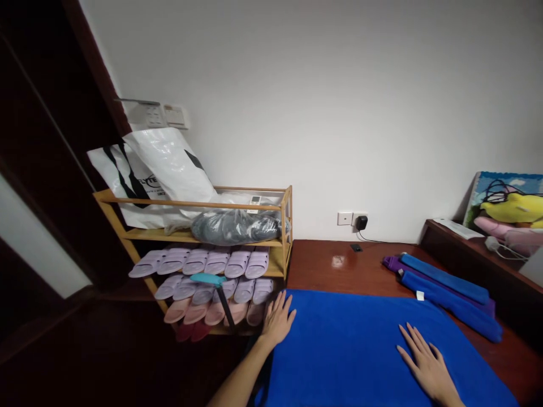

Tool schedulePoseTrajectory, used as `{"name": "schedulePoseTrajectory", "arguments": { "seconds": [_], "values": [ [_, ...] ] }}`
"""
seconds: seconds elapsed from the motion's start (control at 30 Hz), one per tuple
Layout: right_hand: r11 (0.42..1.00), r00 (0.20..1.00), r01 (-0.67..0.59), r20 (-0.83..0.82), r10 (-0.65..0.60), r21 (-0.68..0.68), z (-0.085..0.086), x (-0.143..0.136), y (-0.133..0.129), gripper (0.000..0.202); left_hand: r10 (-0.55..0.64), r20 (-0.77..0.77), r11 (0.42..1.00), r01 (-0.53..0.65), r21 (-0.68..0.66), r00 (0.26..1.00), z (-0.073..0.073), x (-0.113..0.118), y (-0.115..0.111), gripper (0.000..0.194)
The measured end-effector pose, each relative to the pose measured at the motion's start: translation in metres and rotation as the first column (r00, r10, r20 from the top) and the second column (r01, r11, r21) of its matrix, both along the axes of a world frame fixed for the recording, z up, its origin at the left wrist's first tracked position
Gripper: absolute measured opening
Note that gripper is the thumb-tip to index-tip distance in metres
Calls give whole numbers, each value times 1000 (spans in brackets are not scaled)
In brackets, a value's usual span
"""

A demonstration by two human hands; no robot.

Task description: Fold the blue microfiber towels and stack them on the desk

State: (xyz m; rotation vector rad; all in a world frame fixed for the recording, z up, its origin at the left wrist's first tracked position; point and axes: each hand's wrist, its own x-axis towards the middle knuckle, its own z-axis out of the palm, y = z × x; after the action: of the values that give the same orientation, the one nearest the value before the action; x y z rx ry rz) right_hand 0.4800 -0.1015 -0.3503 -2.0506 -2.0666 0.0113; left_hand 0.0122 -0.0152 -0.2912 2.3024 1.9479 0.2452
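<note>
A royal-blue cloth [348,345] lies spread over the near part of the reddish-brown wooden tabletop [314,263]. The person's two hands are well apart, palms down with fingers loosely spread: the left hand [278,320] at the cloth's far left corner, the right hand [426,364] on its right side. Folded blue and purple cloths [449,303] lie far right; lilac slippers [217,261] line a wooden shoe rack [285,226] on the left.
</note>
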Motion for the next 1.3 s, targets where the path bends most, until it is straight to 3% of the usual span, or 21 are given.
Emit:
{"name": "schedulePoseTrajectory", "arguments": {
  "seconds": [0.2,0.3,0.4,0.5,0.6,0.8,1.0,1.3],
  "values": [
    [1000,1000,17,13,-17,-18,1,-2,2,66,62,-7,995,-63,-82,998,5,-4,32,58],
    [999,1000,25,10,-24,-42,5,-4,2,66,77,-11,992,-78,-99,997,10,2,38,58],
    [998,1000,25,-9,-25,-56,7,-4,1,66,41,-31,998,-42,-38,999,18,17,27,57],
    [998,1000,16,-20,-17,-53,8,-4,1,66,-202,-32,973,204,109,979,19,37,-1,59],
    [999,1000,16,-21,-17,-46,7,-4,-1,68,-375,-2,921,373,110,927,10,49,-31,61],
    [995,997,55,-56,-60,-86,8,-1,4,70,-371,34,927,367,77,928,3,46,-53,58],
    [988,978,146,-141,-153,-55,23,-6,39,66,-349,47,937,346,46,936,10,46,-56,57],
    [982,987,158,-6,-160,-102,-1,-16,68,73,-374,78,927,375,10,924,18,43,-49,59]
  ]
}}
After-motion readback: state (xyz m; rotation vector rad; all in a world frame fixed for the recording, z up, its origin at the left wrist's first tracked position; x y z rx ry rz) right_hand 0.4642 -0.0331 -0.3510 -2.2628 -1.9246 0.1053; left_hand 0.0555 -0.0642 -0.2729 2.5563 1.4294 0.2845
